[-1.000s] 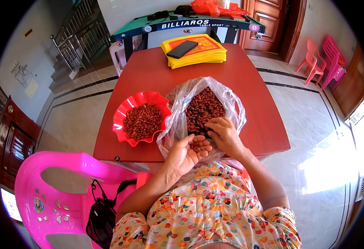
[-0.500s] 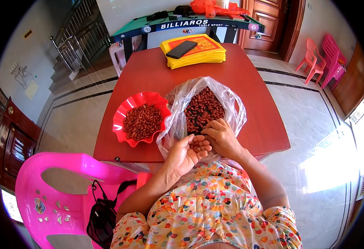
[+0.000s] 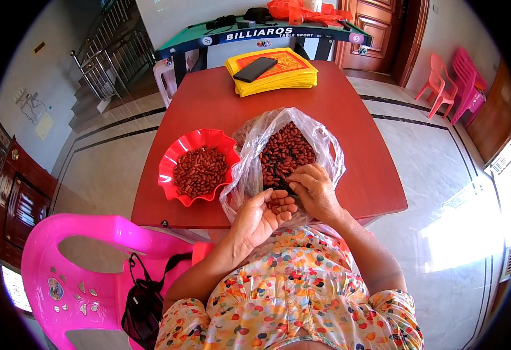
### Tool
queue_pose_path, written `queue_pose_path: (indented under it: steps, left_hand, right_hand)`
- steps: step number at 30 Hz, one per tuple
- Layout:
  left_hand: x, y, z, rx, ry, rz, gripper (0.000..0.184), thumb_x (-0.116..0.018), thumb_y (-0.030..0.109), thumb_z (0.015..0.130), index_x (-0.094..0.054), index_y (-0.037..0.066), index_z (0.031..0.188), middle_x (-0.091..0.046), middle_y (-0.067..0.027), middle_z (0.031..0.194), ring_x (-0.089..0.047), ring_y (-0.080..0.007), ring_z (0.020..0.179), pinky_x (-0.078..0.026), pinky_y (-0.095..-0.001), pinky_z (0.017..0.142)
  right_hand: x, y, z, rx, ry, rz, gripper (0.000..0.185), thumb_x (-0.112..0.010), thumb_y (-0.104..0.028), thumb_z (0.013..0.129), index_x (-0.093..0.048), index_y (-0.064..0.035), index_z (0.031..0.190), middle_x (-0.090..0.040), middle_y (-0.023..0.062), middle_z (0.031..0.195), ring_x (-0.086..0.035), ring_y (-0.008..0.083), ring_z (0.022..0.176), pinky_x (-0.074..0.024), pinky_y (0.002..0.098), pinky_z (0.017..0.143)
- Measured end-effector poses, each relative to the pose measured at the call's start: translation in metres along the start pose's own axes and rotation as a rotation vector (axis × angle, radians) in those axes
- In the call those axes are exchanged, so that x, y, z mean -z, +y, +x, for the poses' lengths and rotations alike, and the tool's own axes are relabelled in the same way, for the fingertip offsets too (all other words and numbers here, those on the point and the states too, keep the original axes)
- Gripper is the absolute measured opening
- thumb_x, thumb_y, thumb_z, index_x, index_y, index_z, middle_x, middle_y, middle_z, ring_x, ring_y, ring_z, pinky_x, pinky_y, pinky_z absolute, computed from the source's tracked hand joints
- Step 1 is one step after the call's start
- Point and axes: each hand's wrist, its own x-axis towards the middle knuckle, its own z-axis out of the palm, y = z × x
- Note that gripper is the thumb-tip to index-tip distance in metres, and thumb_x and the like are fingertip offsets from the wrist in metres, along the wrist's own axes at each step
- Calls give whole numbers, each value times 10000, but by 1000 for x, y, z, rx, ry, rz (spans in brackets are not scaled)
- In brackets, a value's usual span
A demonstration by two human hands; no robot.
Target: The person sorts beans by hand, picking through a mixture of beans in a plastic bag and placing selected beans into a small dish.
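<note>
A clear plastic bag [image 3: 245, 160] lies open on the table, filled with dark red beans [image 3: 287, 146] mixed with small black ones. At its near edge my left hand [image 3: 254, 223] is cupped palm up, fingers curled round a few red beans [image 3: 275, 205]. My right hand [image 3: 318, 193] is just beside it, over the bag's near right part, thumb and fingers pinched together. Whatever is between those fingertips is too small to make out. Left of the bag stands a red wavy-rimmed bowl [image 3: 167, 170] with a heap of red beans [image 3: 200, 172].
The red table [image 3: 366, 157] carries a stack of yellow paper [image 3: 296, 81] with a black phone [image 3: 255, 69] on it. A pink chair [image 3: 80, 233] with a black bag [image 3: 143, 303] stands at the near left. Behind is a billiards table [image 3: 220, 38].
My right hand has shifted slightly up and to the right, away from my left fingers. The left hand stays cupped in place.
</note>
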Motion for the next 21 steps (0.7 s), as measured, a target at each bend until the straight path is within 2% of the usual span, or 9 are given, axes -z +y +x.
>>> queue_pose_path:
  steps: [5, 7, 11, 13, 14, 16, 21]
  left_hand:
    - [1, 0, 0, -3, -39, -40, 327, -392, 223, 939, -533, -62, 1019, -595, -173, 945, -609, -276, 841, -509, -356, 728]
    - [5, -1, 2, 10, -83, -88, 324, -402, 222, 934, -536, -62, 1014, -600, -165, 938, -610, -277, 837, -510, -364, 724]
    - [5, -1, 1, 17, -116, -134, 325, -407, 223, 932, -539, -63, 1012, -605, -168, 929, -609, -281, 832, -510, -362, 716]
    - [0, 1, 0, 19, -18, -54, 329, -398, 217, 938, -555, -62, 1009, -616, -181, 919, -615, -283, 836, -511, -353, 708]
    - [1, 1, 0, 18, -19, -55, 329, -398, 217, 938, -555, -62, 1009, -616, -181, 919, -615, -283, 836, -511, -353, 708]
    - [5, 0, 1, 16, -44, -44, 333, -402, 220, 936, -561, -65, 1002, -617, -189, 919, -614, -287, 836, -505, -348, 711]
    - [4, 0, 1, 11, -26, -32, 337, -405, 228, 936, -558, -64, 1008, -616, -196, 922, -613, -295, 834, -500, -347, 715]
  right_hand:
    - [5, -8, 3, 46, 8, 70, 126, -658, -71, 716, -639, -29, 834, -581, 88, 871, -529, 266, 818, -428, 373, 726]
    - [8, -14, 6, 123, -65, 102, 129, -663, -77, 714, -640, -28, 831, -581, 86, 860, -534, 266, 811, -430, 375, 724]
    - [11, -17, 7, 127, -110, 109, 132, -662, -65, 739, -643, -28, 864, -600, 94, 876, -555, 255, 831, -444, 361, 742]
    - [11, -10, 5, 6, -50, 119, 134, -641, -55, 754, -645, -20, 883, -607, 99, 897, -558, 257, 850, -446, 355, 759]
    - [11, -6, 5, 7, -51, 119, 134, -641, -55, 754, -645, -20, 883, -607, 99, 897, -558, 257, 850, -446, 355, 759]
    - [13, 2, 4, -158, -21, 83, 153, -618, -46, 761, -642, -6, 907, -613, 113, 921, -560, 270, 874, -444, 362, 782]
    - [18, 7, 3, -238, -48, -49, 196, -616, -54, 750, -639, 2, 936, -611, 131, 950, -547, 296, 906, -434, 383, 808]
